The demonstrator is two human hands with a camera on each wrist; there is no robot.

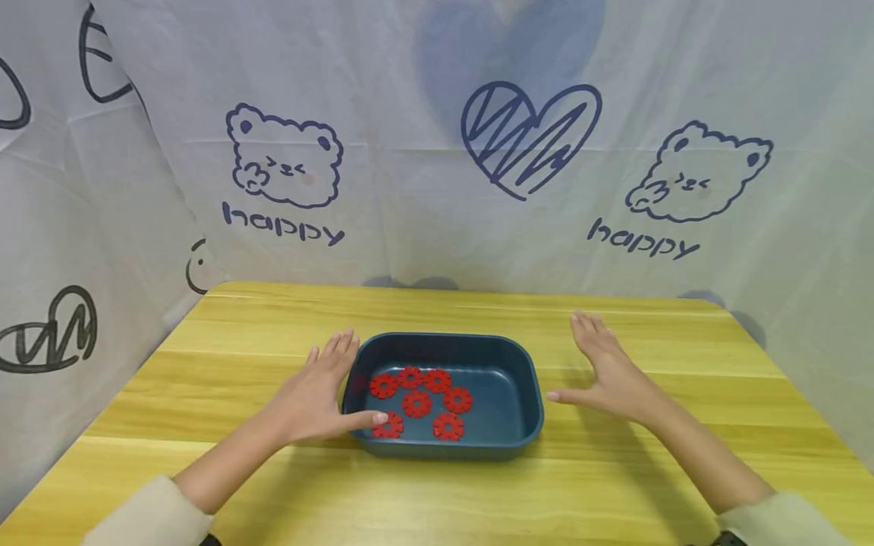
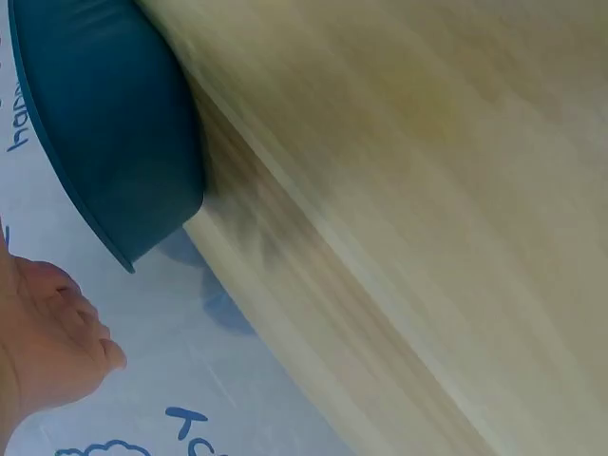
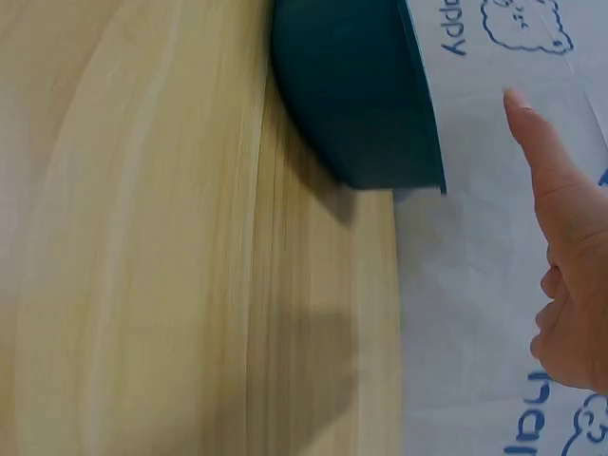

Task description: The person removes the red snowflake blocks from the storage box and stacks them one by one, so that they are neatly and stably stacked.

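Observation:
A dark teal rectangular tub point(image 1: 505, 447) stands upright on the wooden table, with several red notched plastic discs point(image 1: 416, 403) lying flat on its floor, mostly toward the left. My left hand point(image 1: 310, 402) is at the tub's left side, fingers straight and pointing away, its thumb reaching over the near left corner above one disc. To the right of the tub, a short gap away, my right hand point(image 1: 608, 379) hovers with straight fingers and thumb spread toward the rim. Both hands hold nothing. Each wrist view shows the tub's outer wall point(image 2: 114, 123) beside the hand.
The yellow wood-grain table point(image 1: 437, 500) extends around the tub on all sides. Behind it hangs a white cloth point(image 1: 410, 189) with bear drawings, a heart and the word "happy". Another cloth wall point(image 1: 89, 227) with dark drawings closes off the left.

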